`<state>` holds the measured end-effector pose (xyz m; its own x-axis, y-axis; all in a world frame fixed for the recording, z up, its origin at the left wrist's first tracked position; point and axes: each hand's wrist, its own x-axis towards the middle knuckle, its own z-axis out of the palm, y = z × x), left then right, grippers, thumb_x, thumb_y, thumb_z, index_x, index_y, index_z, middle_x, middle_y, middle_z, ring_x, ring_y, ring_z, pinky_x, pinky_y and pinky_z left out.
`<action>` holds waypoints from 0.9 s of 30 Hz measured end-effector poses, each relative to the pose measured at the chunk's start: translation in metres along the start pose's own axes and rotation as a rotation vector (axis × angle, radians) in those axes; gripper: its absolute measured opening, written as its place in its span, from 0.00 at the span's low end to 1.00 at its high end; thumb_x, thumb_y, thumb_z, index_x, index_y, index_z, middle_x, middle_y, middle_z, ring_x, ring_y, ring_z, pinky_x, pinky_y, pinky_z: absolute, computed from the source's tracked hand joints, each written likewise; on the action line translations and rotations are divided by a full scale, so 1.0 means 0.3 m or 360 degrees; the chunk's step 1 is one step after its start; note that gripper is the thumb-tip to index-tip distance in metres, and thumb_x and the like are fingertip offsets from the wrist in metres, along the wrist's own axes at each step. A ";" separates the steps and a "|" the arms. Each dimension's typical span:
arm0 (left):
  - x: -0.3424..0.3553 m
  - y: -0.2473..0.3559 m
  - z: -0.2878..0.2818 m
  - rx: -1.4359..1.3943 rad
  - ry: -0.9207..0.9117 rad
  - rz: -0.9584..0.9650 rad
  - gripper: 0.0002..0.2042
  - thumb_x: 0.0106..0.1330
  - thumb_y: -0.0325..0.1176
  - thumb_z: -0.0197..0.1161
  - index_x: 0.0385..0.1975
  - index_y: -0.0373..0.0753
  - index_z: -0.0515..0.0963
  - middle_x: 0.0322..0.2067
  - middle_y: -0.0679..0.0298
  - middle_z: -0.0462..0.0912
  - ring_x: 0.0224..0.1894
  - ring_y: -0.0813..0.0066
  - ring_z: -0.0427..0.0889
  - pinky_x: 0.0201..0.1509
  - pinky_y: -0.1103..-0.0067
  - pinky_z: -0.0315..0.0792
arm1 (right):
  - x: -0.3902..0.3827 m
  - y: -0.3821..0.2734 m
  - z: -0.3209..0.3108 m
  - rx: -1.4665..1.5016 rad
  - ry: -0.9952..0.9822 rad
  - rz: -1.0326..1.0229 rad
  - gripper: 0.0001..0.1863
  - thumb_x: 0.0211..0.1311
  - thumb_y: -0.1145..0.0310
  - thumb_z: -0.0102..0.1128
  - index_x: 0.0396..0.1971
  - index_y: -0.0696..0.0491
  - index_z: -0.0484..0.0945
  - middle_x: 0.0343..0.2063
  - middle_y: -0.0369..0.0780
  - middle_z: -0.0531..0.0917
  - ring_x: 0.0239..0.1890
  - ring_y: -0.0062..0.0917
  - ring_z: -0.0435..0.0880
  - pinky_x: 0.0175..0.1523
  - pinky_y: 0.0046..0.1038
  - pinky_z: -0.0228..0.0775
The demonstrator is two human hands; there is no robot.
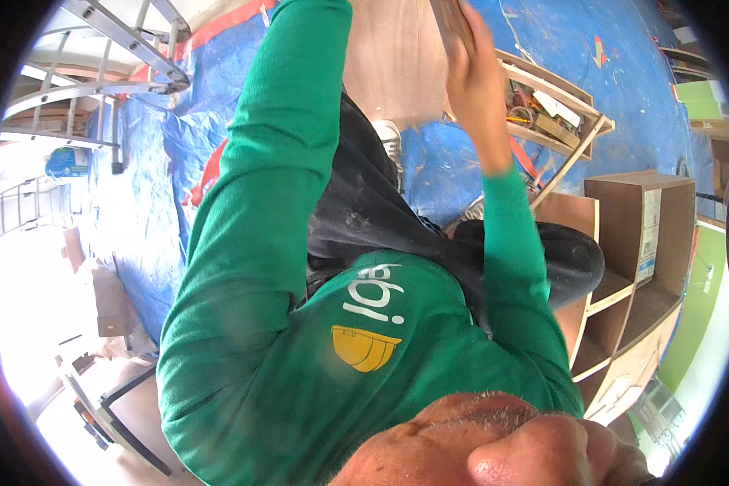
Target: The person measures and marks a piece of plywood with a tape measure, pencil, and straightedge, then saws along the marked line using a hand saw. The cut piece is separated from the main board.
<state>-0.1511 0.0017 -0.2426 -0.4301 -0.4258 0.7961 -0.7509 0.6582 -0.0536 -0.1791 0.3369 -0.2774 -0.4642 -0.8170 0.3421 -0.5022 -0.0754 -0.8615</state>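
At the top edge my right hand (473,81) is closed round a narrow brown piece of wood (447,20), its far end cut off by the frame. My left arm (271,138), in a green sleeve, reaches up and out of the picture, so the left hand is hidden. Beneath the wood lies a pale wooden board (393,61) on the floor. Just right of my right hand sits an open wooden tray (599,125) with several small tools and a yellow pencil in it.
Blue sheeting (437,166) covers the floor. Metal ladders (125,40) stand at the far left. A brown wooden shelf unit (640,190) stands close on the right, beside my bent knee (571,259). A dark-framed object (125,405) is at the lower left.
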 end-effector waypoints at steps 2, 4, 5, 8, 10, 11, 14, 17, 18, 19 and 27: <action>0.008 -0.014 -0.027 -0.0022 -0.0100 -0.0002 0.14 0.70 0.42 0.59 0.50 0.46 0.84 0.48 0.60 0.86 0.55 0.55 0.81 0.59 0.52 0.67 | 0.158 0.095 0.082 0.0065 0.0178 -0.0621 0.26 0.81 0.71 0.52 0.75 0.56 0.66 0.63 0.58 0.80 0.67 0.54 0.79 0.67 0.39 0.74; 0.004 -0.030 -0.029 -0.0031 -0.0134 0.0012 0.15 0.70 0.42 0.59 0.51 0.46 0.84 0.49 0.59 0.86 0.56 0.55 0.81 0.59 0.52 0.67 | 0.117 0.192 0.088 0.0044 0.0067 -0.0340 0.26 0.80 0.72 0.53 0.75 0.54 0.67 0.62 0.57 0.81 0.65 0.54 0.81 0.65 0.39 0.76; 0.002 -0.032 -0.016 -0.0035 -0.0110 0.0044 0.15 0.70 0.42 0.59 0.52 0.46 0.84 0.49 0.59 0.86 0.56 0.55 0.81 0.60 0.52 0.67 | 0.055 0.224 0.066 0.0019 0.0011 -0.0193 0.26 0.80 0.72 0.53 0.75 0.53 0.67 0.62 0.57 0.82 0.64 0.54 0.82 0.64 0.39 0.77; 0.003 -0.042 0.026 -0.0078 -0.0029 0.0055 0.16 0.70 0.42 0.60 0.53 0.46 0.84 0.50 0.59 0.86 0.56 0.55 0.82 0.60 0.52 0.67 | -0.206 0.230 -0.041 -0.0161 -0.0036 -0.0026 0.27 0.79 0.73 0.55 0.75 0.52 0.67 0.63 0.56 0.82 0.64 0.52 0.83 0.63 0.39 0.78; 0.007 -0.040 0.044 -0.0082 -0.0036 0.0034 0.16 0.70 0.42 0.60 0.54 0.46 0.84 0.50 0.59 0.86 0.56 0.55 0.82 0.61 0.52 0.67 | -0.412 0.151 -0.127 -0.0306 -0.0006 -0.0034 0.28 0.79 0.74 0.55 0.76 0.55 0.66 0.66 0.55 0.80 0.68 0.48 0.82 0.67 0.38 0.75; 0.008 -0.035 0.046 -0.0066 -0.0068 0.0024 0.17 0.70 0.42 0.60 0.54 0.46 0.84 0.50 0.59 0.86 0.56 0.55 0.82 0.61 0.52 0.67 | -0.473 0.104 -0.163 -0.0314 -0.0019 0.0008 0.28 0.79 0.75 0.54 0.76 0.56 0.66 0.68 0.55 0.78 0.70 0.46 0.80 0.70 0.38 0.73; 0.003 -0.005 0.023 0.0011 -0.0121 -0.0018 0.17 0.70 0.43 0.60 0.55 0.46 0.83 0.50 0.59 0.87 0.56 0.55 0.82 0.62 0.53 0.67 | -0.453 0.011 -0.169 -0.0190 -0.0012 0.0078 0.28 0.79 0.77 0.53 0.75 0.57 0.66 0.70 0.54 0.77 0.73 0.45 0.77 0.74 0.37 0.68; -0.003 0.029 -0.023 -0.0022 -0.0033 -0.0030 0.16 0.70 0.43 0.61 0.53 0.46 0.84 0.49 0.59 0.87 0.55 0.55 0.82 0.61 0.54 0.68 | -0.122 0.068 -0.015 -0.0246 0.0088 -0.0068 0.26 0.79 0.74 0.55 0.74 0.55 0.69 0.63 0.55 0.82 0.64 0.52 0.84 0.65 0.40 0.76; -0.012 0.039 -0.037 -0.0050 -0.0004 -0.0026 0.16 0.70 0.44 0.61 0.52 0.46 0.84 0.48 0.59 0.87 0.55 0.55 0.82 0.60 0.54 0.68 | -0.002 0.093 0.050 -0.0126 0.0183 -0.0201 0.25 0.79 0.72 0.55 0.73 0.53 0.70 0.60 0.57 0.83 0.60 0.57 0.83 0.61 0.43 0.78; -0.018 0.040 -0.054 -0.0063 0.0020 -0.0009 0.15 0.69 0.44 0.62 0.50 0.46 0.84 0.47 0.59 0.87 0.54 0.55 0.83 0.59 0.54 0.68 | 0.106 0.120 0.091 -0.0133 0.0104 -0.0054 0.24 0.79 0.71 0.55 0.72 0.52 0.70 0.58 0.59 0.82 0.59 0.61 0.81 0.59 0.44 0.78; -0.009 0.016 0.005 -0.0209 0.0020 -0.0001 0.13 0.66 0.41 0.63 0.46 0.46 0.85 0.46 0.60 0.87 0.54 0.54 0.81 0.59 0.51 0.67 | -0.158 0.143 -0.017 -0.0236 0.0093 -0.0169 0.27 0.78 0.74 0.56 0.75 0.53 0.68 0.62 0.55 0.83 0.62 0.49 0.85 0.62 0.41 0.78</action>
<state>-0.1544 0.0051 -0.2460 -0.4227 -0.4188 0.8037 -0.6786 0.7340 0.0256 -0.1824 0.3755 -0.3287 -0.4423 -0.7740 0.4531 -0.6505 -0.0709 -0.7562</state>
